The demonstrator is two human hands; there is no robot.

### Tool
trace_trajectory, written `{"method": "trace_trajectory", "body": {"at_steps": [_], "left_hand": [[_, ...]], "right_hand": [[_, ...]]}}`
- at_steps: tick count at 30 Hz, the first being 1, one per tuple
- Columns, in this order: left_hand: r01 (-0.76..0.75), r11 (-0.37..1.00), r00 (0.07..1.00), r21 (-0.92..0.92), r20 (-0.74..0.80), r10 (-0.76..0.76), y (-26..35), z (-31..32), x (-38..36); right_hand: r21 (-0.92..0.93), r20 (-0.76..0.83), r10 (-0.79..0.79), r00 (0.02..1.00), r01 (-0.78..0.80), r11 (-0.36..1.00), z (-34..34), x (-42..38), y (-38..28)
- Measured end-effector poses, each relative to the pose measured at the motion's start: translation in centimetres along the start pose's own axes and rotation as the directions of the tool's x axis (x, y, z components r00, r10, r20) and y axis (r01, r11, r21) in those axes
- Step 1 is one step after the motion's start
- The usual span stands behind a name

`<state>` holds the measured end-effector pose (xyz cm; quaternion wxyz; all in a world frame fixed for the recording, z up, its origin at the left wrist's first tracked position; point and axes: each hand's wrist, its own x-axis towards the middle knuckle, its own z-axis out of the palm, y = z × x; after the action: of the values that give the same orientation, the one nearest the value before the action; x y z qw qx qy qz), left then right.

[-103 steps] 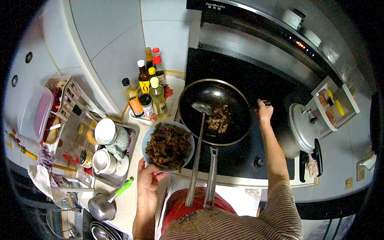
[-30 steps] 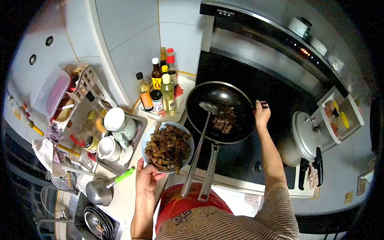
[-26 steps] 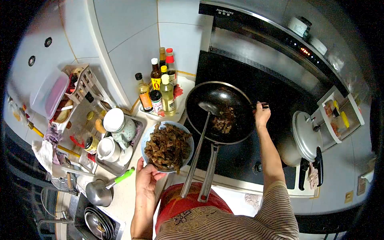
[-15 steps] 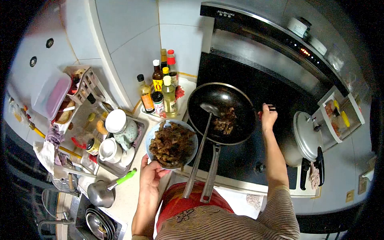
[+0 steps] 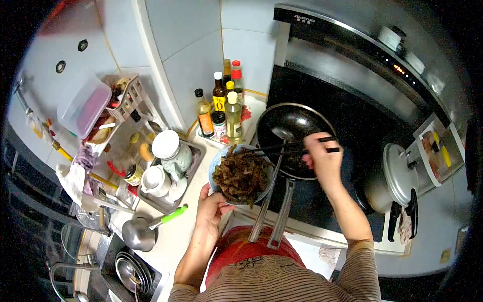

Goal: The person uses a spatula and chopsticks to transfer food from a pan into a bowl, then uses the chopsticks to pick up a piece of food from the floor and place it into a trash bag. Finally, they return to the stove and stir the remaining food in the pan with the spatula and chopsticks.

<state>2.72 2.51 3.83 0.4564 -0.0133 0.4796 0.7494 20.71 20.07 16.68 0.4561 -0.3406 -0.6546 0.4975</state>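
Observation:
My left hand (image 5: 212,210) grips the near rim of a pale blue plate (image 5: 215,162), held level just left of the wok. Dark brown shredded food (image 5: 240,173) is heaped on it. In my right hand (image 5: 324,160) are black chopsticks (image 5: 330,150), which point left over the wok with their tips at the food's upper right edge. Below that hand is the black wok (image 5: 302,115), its inside partly hidden by the hand. A long-handled metal turner (image 5: 262,214) rests in it, its handle lying beside the wok handle (image 5: 282,216).
Several sauce bottles (image 5: 233,118) stand behind the plate. To the left are a tray (image 5: 193,158) with white jars and a small pot (image 5: 138,235) with a green handle. A pressure cooker (image 5: 400,173) sits right of the wok, and the range hood (image 5: 342,38) overhangs the back.
My right hand has swung left from beside the wok to above it, bringing the chopsticks to the food on the plate. The whole view has shifted, so everything appears farther right.

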Motion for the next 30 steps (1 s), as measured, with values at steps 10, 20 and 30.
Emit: {"method": "trace_trajectory", "body": {"at_steps": [10,20,30], "left_hand": [[-0.032,0.998,0.999,0.051,0.011,0.031,0.3,-0.4,-0.5],[-0.026,0.999,1.000,0.037,0.008,0.026,0.0,-0.7,0.4],[-0.008,1.000,1.000,-0.008,0.028,0.009,0.2,-0.5,0.2]], "right_hand": [[-0.361,-0.189,-0.188,0.964,0.110,0.926,-8.9,4.9,3.8],[-0.707,-0.191,-0.197,0.962,0.004,0.707,-8.8,3.1,10.0],[-0.562,-0.245,-0.223,0.943,0.049,0.826,-11.6,5.3,14.3]]}}
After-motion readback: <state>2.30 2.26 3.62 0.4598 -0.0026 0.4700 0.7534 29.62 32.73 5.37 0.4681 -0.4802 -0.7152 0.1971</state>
